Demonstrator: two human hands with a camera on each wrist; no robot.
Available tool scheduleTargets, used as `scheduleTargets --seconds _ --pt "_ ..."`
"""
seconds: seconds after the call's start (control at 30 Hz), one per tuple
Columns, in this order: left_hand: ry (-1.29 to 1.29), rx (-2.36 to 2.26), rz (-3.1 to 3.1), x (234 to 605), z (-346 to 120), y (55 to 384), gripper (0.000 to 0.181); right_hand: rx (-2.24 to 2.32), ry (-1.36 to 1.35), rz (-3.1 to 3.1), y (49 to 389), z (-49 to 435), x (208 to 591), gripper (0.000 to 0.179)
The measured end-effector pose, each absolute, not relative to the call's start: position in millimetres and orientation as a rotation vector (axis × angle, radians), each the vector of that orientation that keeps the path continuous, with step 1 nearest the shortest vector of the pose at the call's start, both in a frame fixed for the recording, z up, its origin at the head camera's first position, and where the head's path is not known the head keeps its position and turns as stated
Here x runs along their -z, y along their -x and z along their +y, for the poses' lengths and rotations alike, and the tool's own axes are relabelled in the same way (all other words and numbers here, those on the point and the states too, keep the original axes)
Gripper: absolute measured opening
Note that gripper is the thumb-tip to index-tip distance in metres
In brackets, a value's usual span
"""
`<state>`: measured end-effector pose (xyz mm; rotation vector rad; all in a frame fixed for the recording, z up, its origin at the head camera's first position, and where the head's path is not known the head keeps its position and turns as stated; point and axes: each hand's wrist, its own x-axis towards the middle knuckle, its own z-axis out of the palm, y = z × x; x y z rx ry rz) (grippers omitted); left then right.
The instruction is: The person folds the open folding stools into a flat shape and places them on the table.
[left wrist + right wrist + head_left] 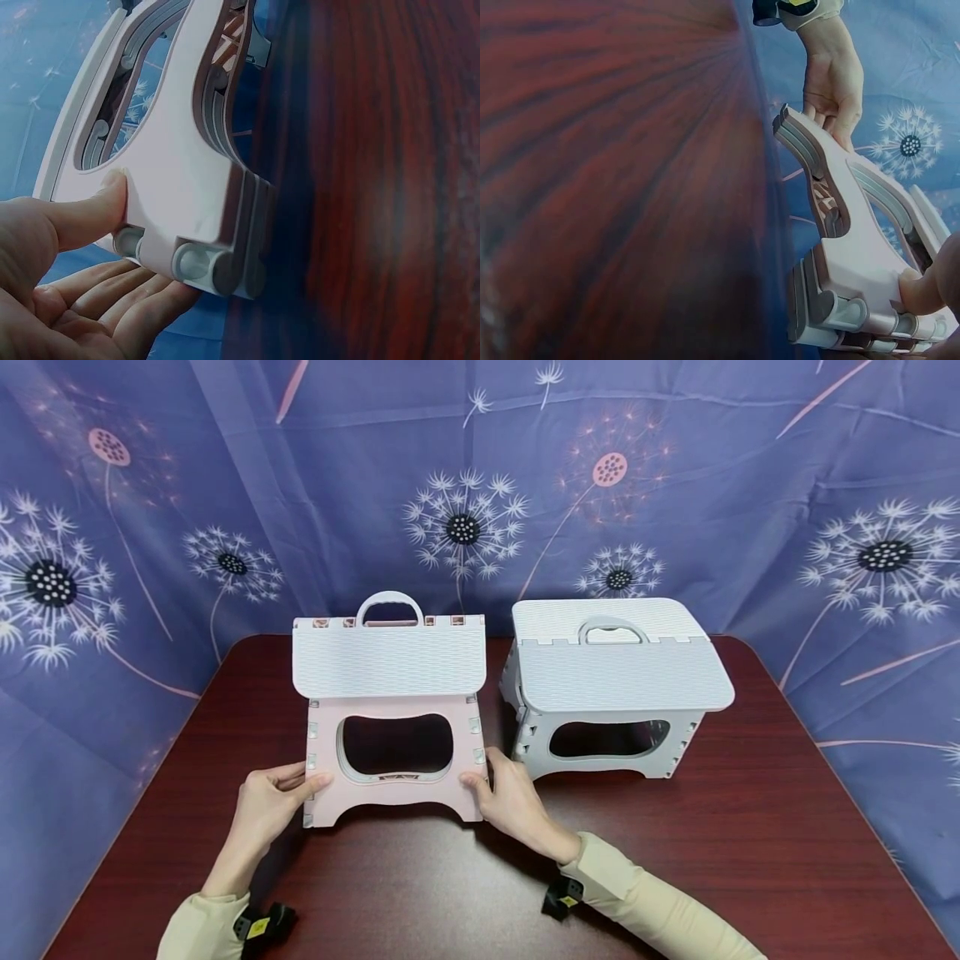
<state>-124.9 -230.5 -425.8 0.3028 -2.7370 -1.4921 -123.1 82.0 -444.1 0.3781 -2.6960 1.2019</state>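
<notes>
A pink-and-white folding stool (pixel 390 662) stands folded flat and upright on the table, its carrying handle (pixel 390 599) at the top. My left hand (pixel 258 802) grips the lower left edge of its pink leg panel (pixel 176 176); the thumb lies on the front face and the fingers reach behind. At the opposite lower edge, my right hand (pixel 517 800) pinches the panel, its thumb (pixel 921 291) pressed on the front. The right fingers are largely hidden behind the stool. Close by on the right, a second, pale folding stool (pixel 626 672) stands unfolded on its legs.
Both stools stand on a dark red wood-grain table (pixel 420 893) with rounded far corners. Behind and beside it hangs a blue cloth (pixel 337 527) printed with dandelions. Black straps with small cameras (pixel 562 897) sit at both sleeve cuffs.
</notes>
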Motion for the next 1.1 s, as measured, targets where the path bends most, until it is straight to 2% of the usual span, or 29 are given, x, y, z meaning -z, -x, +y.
scheduleTargets --seconds 1.1 --pt "-0.34 1.445 -2.823 428.4 -234.2 124.0 0.054 -1.156 -0.375 -2.747 123.7 81.6 445.5 0.027"
